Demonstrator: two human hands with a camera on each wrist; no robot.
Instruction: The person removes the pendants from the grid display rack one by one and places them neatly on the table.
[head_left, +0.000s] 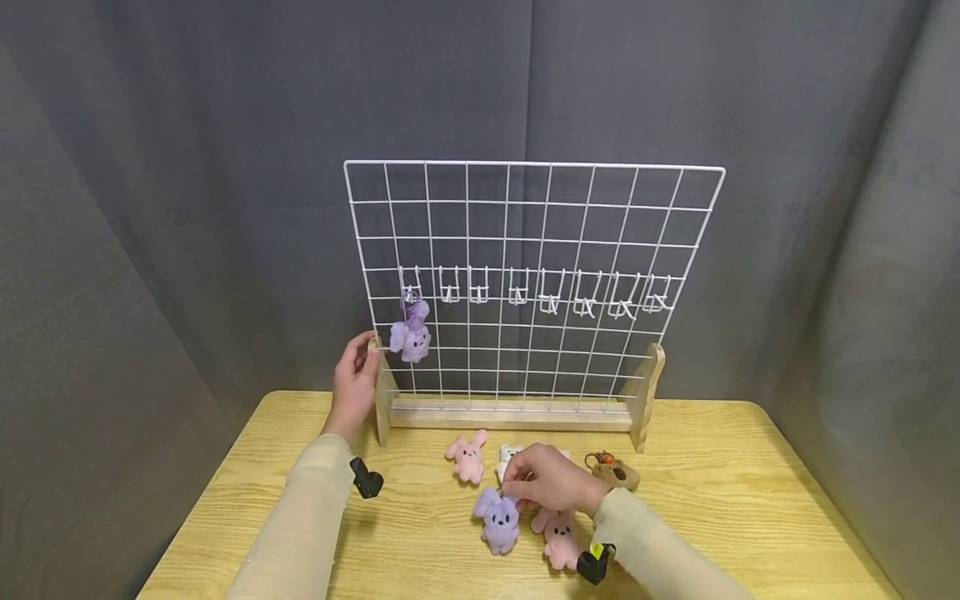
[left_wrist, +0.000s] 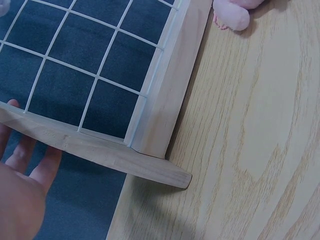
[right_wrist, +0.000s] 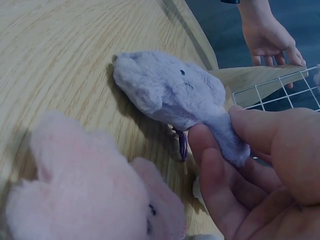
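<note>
My right hand pinches one ear of a purple plush bunny keychain between thumb and fingers. In the right wrist view, the bunny is low over the table, with a purple cord under it. A pink plush bunny lies just beneath that hand. My left hand grips the wooden side post of a white wire grid rack; its fingers reach around the post's outer edge. Another purple bunny hangs from the leftmost hook.
Several white hooks line the grid to the right of the hanging bunny. A second pink bunny, a partly hidden white plush and a brown plush lie on the wooden table. Grey curtains surround it.
</note>
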